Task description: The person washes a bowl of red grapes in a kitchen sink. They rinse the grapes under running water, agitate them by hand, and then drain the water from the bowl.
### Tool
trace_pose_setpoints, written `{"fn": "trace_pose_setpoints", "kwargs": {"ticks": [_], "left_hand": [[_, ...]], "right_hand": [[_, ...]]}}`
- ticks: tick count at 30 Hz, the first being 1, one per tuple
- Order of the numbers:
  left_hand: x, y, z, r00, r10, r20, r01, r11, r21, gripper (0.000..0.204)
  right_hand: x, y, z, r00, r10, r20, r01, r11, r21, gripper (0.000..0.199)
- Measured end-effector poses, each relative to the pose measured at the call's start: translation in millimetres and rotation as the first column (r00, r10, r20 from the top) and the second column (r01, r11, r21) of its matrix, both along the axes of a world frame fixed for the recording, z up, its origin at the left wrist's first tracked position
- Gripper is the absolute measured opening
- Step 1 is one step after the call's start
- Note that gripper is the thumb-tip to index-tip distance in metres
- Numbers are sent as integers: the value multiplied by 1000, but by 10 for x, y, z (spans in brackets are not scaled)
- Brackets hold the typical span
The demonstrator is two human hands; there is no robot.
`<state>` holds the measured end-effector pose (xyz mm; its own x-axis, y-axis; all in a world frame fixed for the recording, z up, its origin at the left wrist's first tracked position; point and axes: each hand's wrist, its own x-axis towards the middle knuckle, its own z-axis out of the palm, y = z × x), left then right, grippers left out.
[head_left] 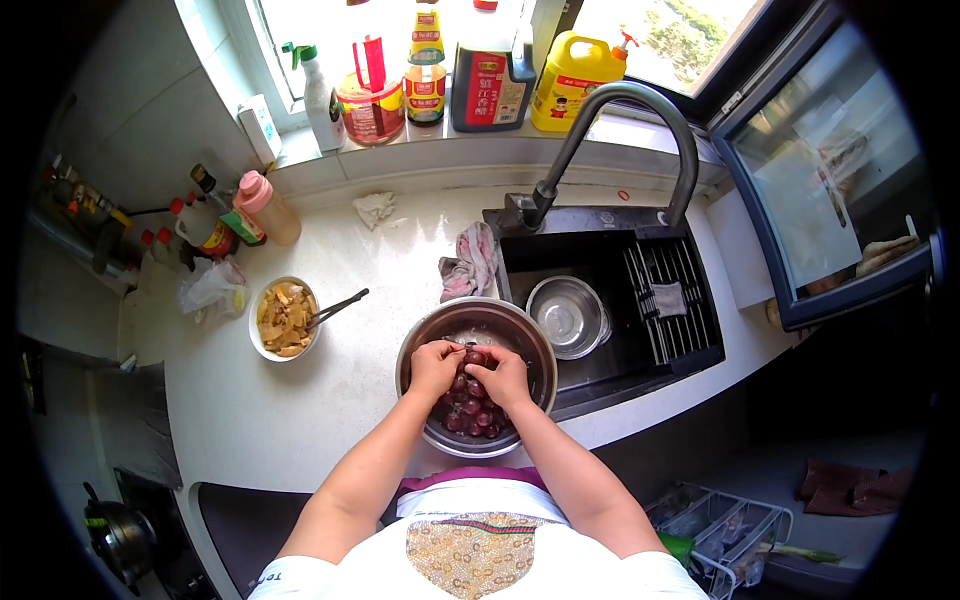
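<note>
A wide metal bowl (540, 385) rests on the white counter, close to my body and at the left edge of the sink. Inside it lies a bunch of dark red grapes (472, 408). Both of my hands are over the bowl, fingertips close together at the top of the bunch. My left hand (436, 368) pinches at the stem end of the grapes. With its thumb and fingers, my right hand (502, 378) grips a grape there. The exact contact between the fingertips is small and partly hidden.
Right of the bowl is a black sink (620, 365) holding a metal pot (568, 318), under a curved grey faucet (690, 150). A crumpled cloth (470, 262) lies behind the bowl. A white bowl of food (285, 318) with dark utensils stands left. Several bottles line the windowsill (430, 155).
</note>
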<state>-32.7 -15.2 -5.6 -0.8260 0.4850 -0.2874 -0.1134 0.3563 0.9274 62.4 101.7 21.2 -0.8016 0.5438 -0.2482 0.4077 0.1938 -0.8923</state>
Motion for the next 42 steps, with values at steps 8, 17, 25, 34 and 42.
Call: {"fn": "trace_pose_setpoints", "kwargs": {"ticks": [8,17,25,34,42], "left_hand": [[5,49,208,900,-290,-326,222,947,-230,33],[8,-23,59,991,-101,-86,109,990,88,20],[27,29,123,960,-166,-226,150,985,-86,28],[27,-9,247,960,-235,-149,212,964,-158,22],[8,17,-29,961,-203,-188,159,962,-223,28]], "right_hand": [[49,-92,10,996,-63,-65,75,976,205,28],[47,-137,34,991,-38,-125,72,957,280,24],[51,-216,-58,983,-70,-172,127,931,342,21],[129,-163,-69,989,-88,-116,121,940,320,19],[144,-118,-150,973,-156,-169,163,986,32,19]]}}
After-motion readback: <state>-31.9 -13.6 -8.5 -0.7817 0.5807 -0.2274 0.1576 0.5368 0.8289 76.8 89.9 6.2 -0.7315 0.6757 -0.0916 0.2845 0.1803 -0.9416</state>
